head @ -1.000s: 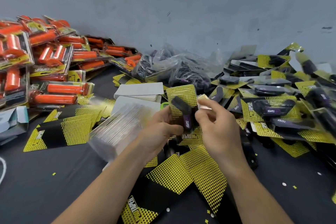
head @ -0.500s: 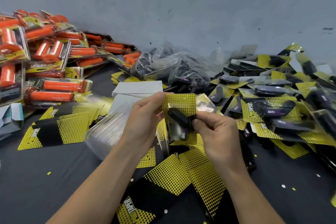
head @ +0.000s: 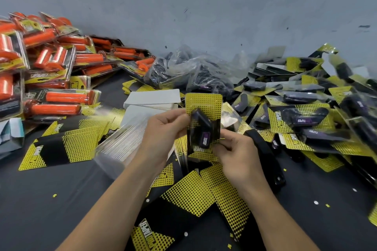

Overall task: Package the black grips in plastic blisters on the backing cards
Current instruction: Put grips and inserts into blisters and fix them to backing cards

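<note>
Above the near loose cards (head: 193, 195), your left hand (head: 163, 128) and right hand (head: 238, 155) pinch the backing card (head: 204, 104); square its blister (head: 196, 138) evenly.

Flat yellow-and-black paper backing card (head: 146, 234), below the yellow dotted card (head: 204, 104) you hold: "PROTAPER"
Purple label (head: 304, 120) on a packed black grip (head: 318, 113), right of your card: "TAPER"
Clear plastic bag (head: 193, 63), behind your card: "TAPER"

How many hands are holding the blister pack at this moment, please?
2. The left hand pinches the left edge of the blister pack, beside the black grip; the right hand grips its lower right corner. No other hand is in view.
</note>
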`<state>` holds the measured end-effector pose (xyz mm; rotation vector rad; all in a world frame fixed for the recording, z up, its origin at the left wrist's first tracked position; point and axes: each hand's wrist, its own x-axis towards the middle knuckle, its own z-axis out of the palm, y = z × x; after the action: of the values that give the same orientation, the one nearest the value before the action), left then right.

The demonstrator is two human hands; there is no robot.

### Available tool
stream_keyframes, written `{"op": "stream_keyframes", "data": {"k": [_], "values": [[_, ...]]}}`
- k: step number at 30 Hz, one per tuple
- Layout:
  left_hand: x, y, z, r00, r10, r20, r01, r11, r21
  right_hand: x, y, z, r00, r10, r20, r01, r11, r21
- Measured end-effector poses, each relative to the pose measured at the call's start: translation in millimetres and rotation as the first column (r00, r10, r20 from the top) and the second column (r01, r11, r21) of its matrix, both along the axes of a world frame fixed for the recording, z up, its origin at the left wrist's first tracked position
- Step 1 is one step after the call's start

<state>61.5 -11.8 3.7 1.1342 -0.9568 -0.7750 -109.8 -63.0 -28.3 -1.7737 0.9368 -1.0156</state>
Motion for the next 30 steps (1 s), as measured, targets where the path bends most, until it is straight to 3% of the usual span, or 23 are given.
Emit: {"op": "stream_keyframes", "data": {"k": [6,11,18,21,24,30], "values": [[-7,-2,-18,0.993,-0.099,0.065,0.079,0.964,0.252,-3,-2,2,0.984,-0.067,0.162,0.043,0.988,0.147],[-5,-3,-20,0.996,-0.079,-0.046,0.088,0.962,0.257,-1,-3,1,0.98,-0.104,0.17,0.039,0.936,0.351],[-9,-5,-24,0.992,-0.062,-0.111,0.088,0.966,0.245,-1,3,9,0.958,-0.147,0.247,0.017,0.887,0.461],[-10,-6,-21,0.957,-0.086,-0.279,0.164,0.949,0.27,-3,3,12,0.963,-0.097,0.251,-0.032,0.884,0.466],[-6,-6,-17,0.892,-0.133,-0.432,0.237,0.951,0.197,-6,4,15,0.981,-0.039,0.191,-0.053,0.89,0.453],[-4,-8,-22,0.942,-0.094,-0.323,0.145,0.98,0.136,-10,6,14,0.972,0.051,-0.228,-0.01,0.984,0.178]]}}
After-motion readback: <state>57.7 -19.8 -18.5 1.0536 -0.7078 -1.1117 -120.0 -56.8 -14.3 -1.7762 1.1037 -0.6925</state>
